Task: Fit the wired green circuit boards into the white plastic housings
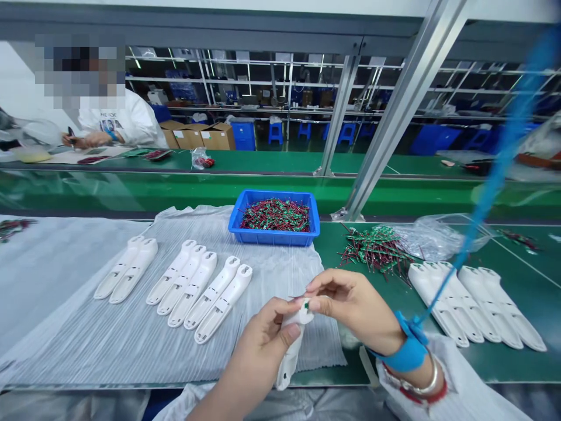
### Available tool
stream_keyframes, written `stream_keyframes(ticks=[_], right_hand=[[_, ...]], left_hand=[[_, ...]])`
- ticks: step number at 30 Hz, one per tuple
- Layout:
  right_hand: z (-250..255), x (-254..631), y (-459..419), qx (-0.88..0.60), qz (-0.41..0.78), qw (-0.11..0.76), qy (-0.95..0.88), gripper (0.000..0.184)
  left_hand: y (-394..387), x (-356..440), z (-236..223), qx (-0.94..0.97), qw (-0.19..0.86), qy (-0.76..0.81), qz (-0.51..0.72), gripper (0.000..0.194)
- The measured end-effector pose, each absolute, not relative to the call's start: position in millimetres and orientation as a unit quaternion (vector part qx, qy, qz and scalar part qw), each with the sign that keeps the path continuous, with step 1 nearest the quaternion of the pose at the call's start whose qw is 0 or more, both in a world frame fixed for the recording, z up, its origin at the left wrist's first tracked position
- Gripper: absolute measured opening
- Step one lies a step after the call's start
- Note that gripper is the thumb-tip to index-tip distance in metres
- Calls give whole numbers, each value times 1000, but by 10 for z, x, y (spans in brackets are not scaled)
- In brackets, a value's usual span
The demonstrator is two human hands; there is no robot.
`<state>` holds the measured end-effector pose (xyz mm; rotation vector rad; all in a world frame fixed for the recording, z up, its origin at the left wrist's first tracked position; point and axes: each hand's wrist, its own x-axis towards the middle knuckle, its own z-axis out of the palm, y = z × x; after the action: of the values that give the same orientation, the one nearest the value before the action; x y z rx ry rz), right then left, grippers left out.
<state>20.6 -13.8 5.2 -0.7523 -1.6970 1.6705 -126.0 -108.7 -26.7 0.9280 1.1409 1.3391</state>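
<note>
So, both hands work low at the front of the bench (333,234), close together around a white plastic housing (291,345), a long narrow shell held tilted with its upper end toward the fingers. The left hand (263,356) wraps its body, thumb pressed on the side, while the right hand (355,310) pinches narrowly at that upper end on a small wired component (305,304), showing a speck of green and a thin dark-red wire. A blue wrist strap (401,356) circles the right wrist, with a blue coiled cord (495,175) rising from it toward the upper right. Just left of the hands, seven matching housings (213,292) lie in three groups on a pleated white sheet (65,292). Four more (477,307) overlap on the green bench surface to the right. Ahead, a blue plastic tray (274,237) holds a heap of red-and-green wired components (276,215), and a loose pile of them (377,251) lies beside it, next to a clear plastic bag (442,237). Across the line, a co-worker's hand (83,139) holds a dark tool over another bench, well apart from these hands.
</note>
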Motion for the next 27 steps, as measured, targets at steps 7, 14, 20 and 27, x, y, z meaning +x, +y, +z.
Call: stream_keyframes(ticks=[7,14,20,27], right_hand=[[-168,183,-172,-277,674,348,-590,29],[-57,324,-123,-200,579,215,-761,28],[-53,455,-218,-207,577,228,-756,34],[-127,472,-336,-179,581,303,-734,22]], left_hand=[[-1053,-1314,-271,403,536,496,551,5],[-1152,-1449,-113,449,558,523,461,12],[-1216,-1417,-44,520,539,505,428,22],[-1210,-1393,-88,576,516,476,419,22]])
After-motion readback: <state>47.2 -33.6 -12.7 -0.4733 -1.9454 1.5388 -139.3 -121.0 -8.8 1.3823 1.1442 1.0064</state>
